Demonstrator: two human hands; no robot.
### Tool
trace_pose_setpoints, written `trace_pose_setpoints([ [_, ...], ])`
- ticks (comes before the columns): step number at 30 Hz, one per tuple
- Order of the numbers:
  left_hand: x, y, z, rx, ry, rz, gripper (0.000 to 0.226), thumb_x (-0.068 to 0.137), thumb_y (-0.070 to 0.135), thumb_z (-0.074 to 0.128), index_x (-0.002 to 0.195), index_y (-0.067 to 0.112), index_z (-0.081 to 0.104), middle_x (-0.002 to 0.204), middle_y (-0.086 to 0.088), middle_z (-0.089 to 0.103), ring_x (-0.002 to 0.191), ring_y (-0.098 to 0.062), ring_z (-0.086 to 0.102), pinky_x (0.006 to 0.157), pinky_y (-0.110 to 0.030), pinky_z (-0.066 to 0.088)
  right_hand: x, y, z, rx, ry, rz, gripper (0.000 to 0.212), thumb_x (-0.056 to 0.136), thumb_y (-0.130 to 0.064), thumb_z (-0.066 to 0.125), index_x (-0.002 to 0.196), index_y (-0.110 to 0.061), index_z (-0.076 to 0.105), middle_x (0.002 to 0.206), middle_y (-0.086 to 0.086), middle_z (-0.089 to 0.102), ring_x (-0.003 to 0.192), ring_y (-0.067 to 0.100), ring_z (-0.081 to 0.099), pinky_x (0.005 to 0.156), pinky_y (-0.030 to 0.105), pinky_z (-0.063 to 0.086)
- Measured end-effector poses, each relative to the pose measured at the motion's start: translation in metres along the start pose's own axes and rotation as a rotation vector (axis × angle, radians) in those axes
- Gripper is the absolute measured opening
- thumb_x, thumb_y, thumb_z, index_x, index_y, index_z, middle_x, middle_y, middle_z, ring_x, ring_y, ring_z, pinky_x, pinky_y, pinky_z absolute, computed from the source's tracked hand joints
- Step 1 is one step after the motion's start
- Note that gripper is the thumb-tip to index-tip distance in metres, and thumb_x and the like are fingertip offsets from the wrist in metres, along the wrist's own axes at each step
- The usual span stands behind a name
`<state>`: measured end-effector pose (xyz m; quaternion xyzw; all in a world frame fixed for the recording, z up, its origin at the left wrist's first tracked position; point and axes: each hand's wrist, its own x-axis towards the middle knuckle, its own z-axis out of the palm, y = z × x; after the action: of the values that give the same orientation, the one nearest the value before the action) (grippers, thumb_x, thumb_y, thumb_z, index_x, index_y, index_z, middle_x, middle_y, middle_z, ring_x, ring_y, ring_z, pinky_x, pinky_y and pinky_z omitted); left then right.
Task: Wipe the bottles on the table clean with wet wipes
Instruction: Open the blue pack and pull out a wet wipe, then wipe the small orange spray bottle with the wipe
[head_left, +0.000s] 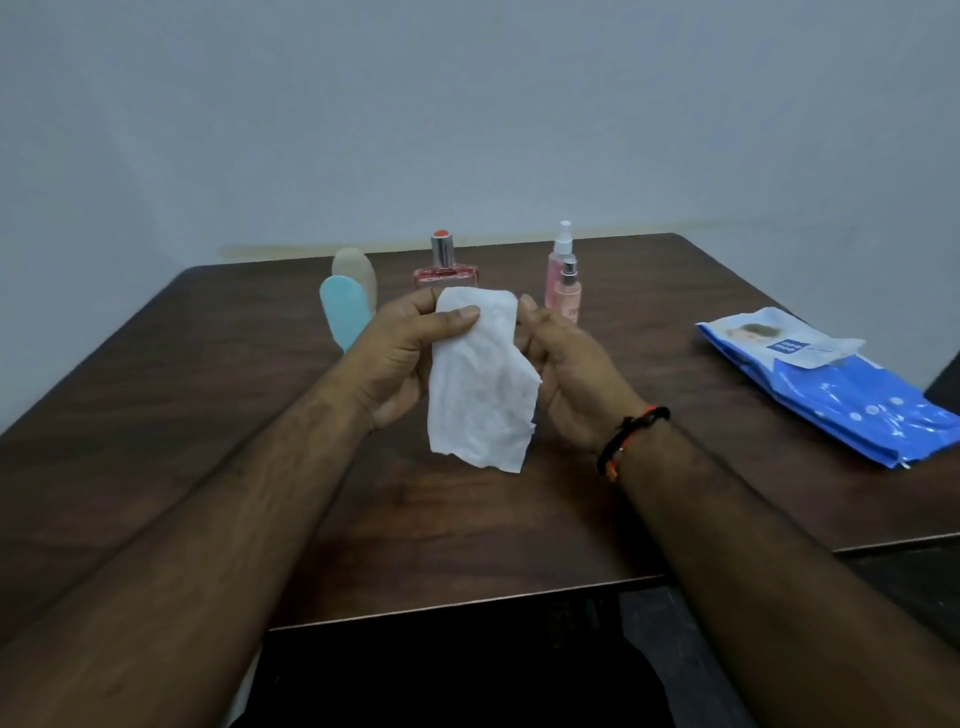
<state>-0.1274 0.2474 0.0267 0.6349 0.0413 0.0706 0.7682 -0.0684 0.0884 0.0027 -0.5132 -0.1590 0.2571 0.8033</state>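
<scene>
A white wet wipe (480, 379) hangs above the middle of the dark wooden table (208, 395). My left hand (410, 353) pinches its top left edge with thumb over the sheet. My right hand (566, 369) holds its right edge with curled fingers. Behind the hands stand a blue bottle (343, 312) with a beige bottle (356, 267) behind it, a red perfume bottle (444, 262) with a silver cap, and two pink spray bottles (563, 280) close together.
A blue pack of wet wipes (831, 384) lies at the table's right side, its flap lifted. A pale wall rises behind the table. The table's near edge runs just below my forearms.
</scene>
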Motion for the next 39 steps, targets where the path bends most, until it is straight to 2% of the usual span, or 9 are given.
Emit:
trace_pose_setpoints([
  [6, -0.011, 0.004, -0.031, -0.080, 0.084, 0.051, 0.023, 0.089, 0.007, 0.064, 0.112, 0.006, 0.060, 0.100, -0.008, 0.068, 0.097, -0.022, 0.068, 0.079, -0.031, 0.057, 0.015, 0.020, 0.012, 0.065, -0.244, 0.205, 0.064, 0.096, -0.054, 0.047, 0.144, -0.012, 0.046, 0.145, 0.018, 0.051, 0.135, 0.035, 0.047, 0.118, 0.053, 0.028],
  [10, -0.016, 0.007, -0.044, -0.073, 0.095, 0.044, 0.060, 0.075, 0.006, 0.070, 0.132, 0.008, 0.050, 0.115, -0.012, 0.067, 0.103, -0.024, 0.069, 0.078, -0.032, 0.060, 0.016, 0.019, 0.010, -0.112, -0.257, 0.182, 0.067, 0.093, -0.068, 0.031, 0.138, -0.024, 0.051, 0.109, 0.013, 0.070, 0.100, 0.031, 0.070, 0.083, 0.051, 0.057],
  [12, -0.017, 0.006, -0.050, -0.018, 0.095, 0.022, 0.070, 0.072, 0.005, 0.072, 0.137, 0.012, 0.046, 0.119, -0.012, 0.069, 0.108, -0.027, 0.069, 0.087, -0.038, 0.059, 0.014, 0.017, 0.011, -0.108, -0.168, 0.078, 0.061, 0.089, -0.062, 0.044, 0.132, -0.021, 0.055, 0.099, 0.019, 0.068, 0.095, 0.035, 0.067, 0.084, 0.057, 0.056],
  [17, -0.015, 0.003, -0.059, 0.098, 0.100, -0.009, 0.064, 0.083, 0.003, 0.069, 0.141, 0.018, 0.043, 0.109, -0.005, 0.075, 0.102, -0.023, 0.072, 0.089, -0.037, 0.059, 0.014, 0.015, 0.007, -0.181, -0.056, -0.159, 0.043, 0.081, -0.019, 0.070, 0.122, -0.019, 0.062, 0.119, 0.016, 0.070, 0.111, 0.032, 0.067, 0.089, 0.050, 0.057],
  [22, -0.015, 0.000, -0.061, 0.136, 0.160, 0.021, 0.053, 0.088, 0.011, 0.067, 0.138, 0.019, 0.049, 0.111, -0.004, 0.075, 0.103, -0.021, 0.072, 0.090, -0.037, 0.059, 0.014, 0.018, 0.005, -0.266, -0.032, -0.277, 0.019, 0.075, -0.017, 0.071, 0.093, -0.017, 0.073, 0.096, 0.001, 0.075, 0.095, 0.017, 0.071, 0.079, 0.035, 0.059],
  [27, -0.017, 0.005, -0.060, 0.135, 0.102, 0.028, 0.046, 0.086, 0.008, 0.066, 0.127, 0.024, 0.055, 0.106, -0.002, 0.076, 0.100, -0.020, 0.072, 0.085, -0.034, 0.060, 0.011, 0.015, 0.009, -0.205, -0.064, -0.156, 0.029, 0.082, -0.030, 0.065, 0.110, -0.023, 0.069, 0.118, 0.009, 0.070, 0.109, 0.029, 0.068, 0.091, 0.050, 0.056],
  [29, -0.019, 0.008, -0.060, 0.164, 0.074, 0.038, 0.047, 0.081, 0.011, 0.068, 0.124, 0.025, 0.055, 0.105, -0.001, 0.076, 0.099, -0.020, 0.073, 0.084, -0.033, 0.060, 0.011, 0.015, 0.009, -0.231, -0.049, -0.153, 0.027, 0.086, -0.021, 0.065, 0.113, -0.024, 0.069, 0.121, 0.018, 0.066, 0.112, 0.034, 0.065, 0.093, 0.053, 0.055],
  [36, -0.018, 0.005, -0.066, 0.287, 0.209, 0.164, 0.052, 0.077, 0.013, 0.077, 0.122, 0.022, 0.052, 0.097, -0.010, 0.077, 0.096, -0.029, 0.073, 0.094, -0.053, 0.055, 0.009, 0.015, 0.006, -0.231, 0.018, -0.340, 0.029, 0.081, 0.010, 0.066, 0.101, -0.010, 0.071, 0.094, 0.001, 0.075, 0.092, 0.015, 0.071, 0.077, 0.025, 0.057],
  [39, -0.016, 0.004, -0.067, 0.444, 0.254, 0.238, 0.063, 0.080, 0.011, 0.077, 0.131, 0.033, 0.047, 0.091, -0.007, 0.078, 0.094, -0.018, 0.074, 0.093, -0.038, 0.057, 0.008, 0.014, 0.004, -0.331, 0.041, -0.410, 0.029, 0.080, 0.008, 0.070, 0.101, -0.011, 0.072, 0.099, 0.004, 0.075, 0.097, 0.018, 0.071, 0.080, 0.027, 0.058],
])
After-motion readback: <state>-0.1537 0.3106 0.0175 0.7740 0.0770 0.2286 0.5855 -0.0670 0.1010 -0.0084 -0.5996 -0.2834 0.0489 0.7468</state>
